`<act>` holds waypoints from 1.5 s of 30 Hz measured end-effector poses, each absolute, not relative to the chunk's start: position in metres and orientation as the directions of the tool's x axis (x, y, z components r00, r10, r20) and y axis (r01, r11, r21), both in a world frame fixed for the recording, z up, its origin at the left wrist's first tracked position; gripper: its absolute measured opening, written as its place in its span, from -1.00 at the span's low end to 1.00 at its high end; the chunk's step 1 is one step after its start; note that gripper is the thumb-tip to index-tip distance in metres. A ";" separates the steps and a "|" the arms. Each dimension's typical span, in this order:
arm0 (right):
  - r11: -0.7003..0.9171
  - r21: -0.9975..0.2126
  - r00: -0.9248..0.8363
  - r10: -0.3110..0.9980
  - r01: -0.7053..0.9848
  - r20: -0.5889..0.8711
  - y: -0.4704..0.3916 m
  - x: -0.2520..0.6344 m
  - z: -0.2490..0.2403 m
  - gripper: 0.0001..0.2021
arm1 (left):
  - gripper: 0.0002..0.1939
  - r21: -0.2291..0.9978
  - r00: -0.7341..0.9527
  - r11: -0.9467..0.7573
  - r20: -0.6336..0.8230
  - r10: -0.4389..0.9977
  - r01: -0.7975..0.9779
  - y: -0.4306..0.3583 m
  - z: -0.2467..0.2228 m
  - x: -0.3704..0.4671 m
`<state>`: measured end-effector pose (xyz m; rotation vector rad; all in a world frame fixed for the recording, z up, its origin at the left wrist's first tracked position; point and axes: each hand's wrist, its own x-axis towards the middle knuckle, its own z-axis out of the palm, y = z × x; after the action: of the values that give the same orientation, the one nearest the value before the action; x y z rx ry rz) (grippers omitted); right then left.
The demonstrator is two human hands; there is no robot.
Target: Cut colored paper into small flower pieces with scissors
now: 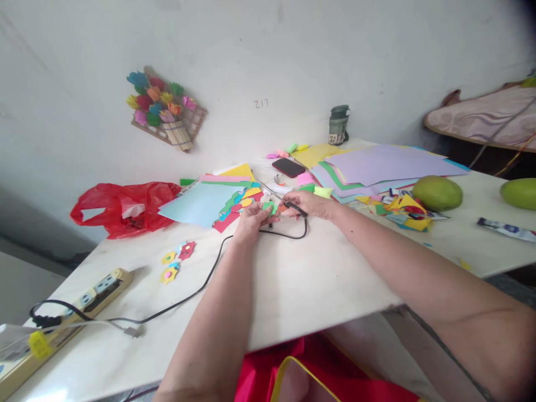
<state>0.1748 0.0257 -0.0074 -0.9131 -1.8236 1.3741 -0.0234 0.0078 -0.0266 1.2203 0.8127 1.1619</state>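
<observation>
My left hand (250, 221) is closed on a small green paper piece (270, 208) above the middle of the white table. Close to its right, my right hand (304, 204) has its fingers wrapped round a dark-handled tool (295, 209) with a thin metal rod pointing up and left. A small orange piece (281, 207) shows between the two hands. Just behind them lies a pile of colourful cut paper shapes (237, 207). A black cable (218, 254) runs under and around the hands. Several paper flowers (170, 273) lie to the left.
A red plastic bag (125, 209) and a power strip (96, 298) are on the left. Behind the hands are a phone (288, 167) and light blue sheets (196, 204). Purple sheets (377, 162), paper scraps (408, 212), a green fruit (438, 193) and a tube (506, 228) are on the right.
</observation>
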 end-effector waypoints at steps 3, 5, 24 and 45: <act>0.242 -0.947 -0.581 0.810 0.210 0.078 0.031 0.181 -0.010 -0.59 | -0.59 0.963 0.245 -0.067 0.133 0.960 -0.261 0.007 -0.025 -0.023; 0.268 -0.932 -0.601 0.796 0.244 0.072 0.034 0.183 -0.013 -0.60 | -0.61 0.960 0.244 -0.061 0.131 0.961 -0.274 0.007 -0.025 -0.024; 0.348 -0.885 -0.648 0.758 0.310 0.071 0.040 0.184 -0.020 -0.69 | -0.63 0.956 0.233 -0.060 0.130 0.964 -0.286 0.004 -0.022 -0.024; 0.279 -0.913 -0.613 0.789 0.298 0.041 0.031 0.177 -0.013 -0.73 | -0.68 0.957 0.235 -0.043 0.114 0.965 -0.287 0.005 -0.024 -0.024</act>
<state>0.1765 0.0310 -0.0133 -0.9732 -2.0584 1.3081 -0.0244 0.0046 -0.0238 1.1642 0.7800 1.1998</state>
